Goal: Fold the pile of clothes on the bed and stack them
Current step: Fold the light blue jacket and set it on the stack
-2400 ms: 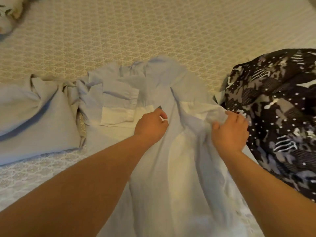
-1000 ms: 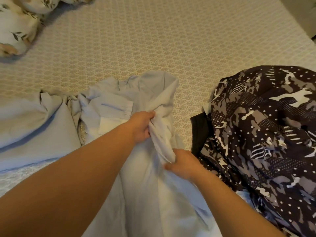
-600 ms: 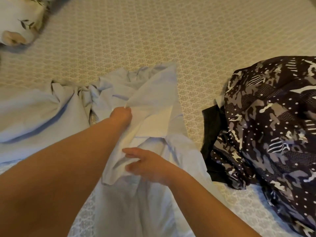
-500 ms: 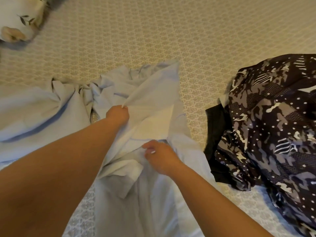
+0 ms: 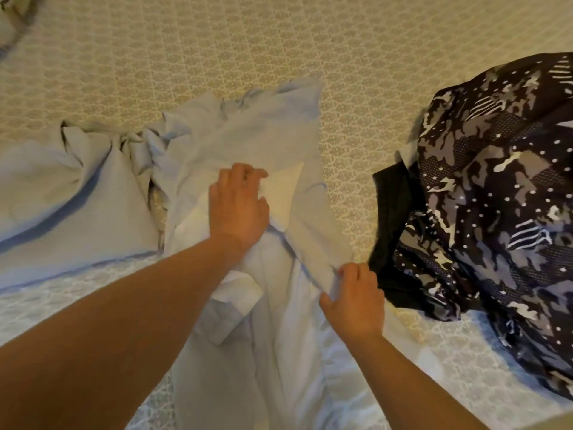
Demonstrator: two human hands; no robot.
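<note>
On the bed [image 5: 217, 51], right hand [image 5: 353, 302] has moved right along shirt [image 5: 279, 336].

The light blue garment [image 5: 248, 144] runs off the bottom edge, so its lower end is out of sight, and the left hand [image 5: 237, 206] covers part of its pale inner panel. The right hand [image 5: 356, 301] hides the fabric edge it pinches; its fingertips are turned under and cannot be seen. The second blue piece [image 5: 71, 187] is cut by the left edge. The dark patterned garment [image 5: 496, 187] is cropped at the right and buries most of a black item [image 5: 390, 212]. At the top left corner a blurred shape [image 5: 12, 17] cannot be identified.
</note>
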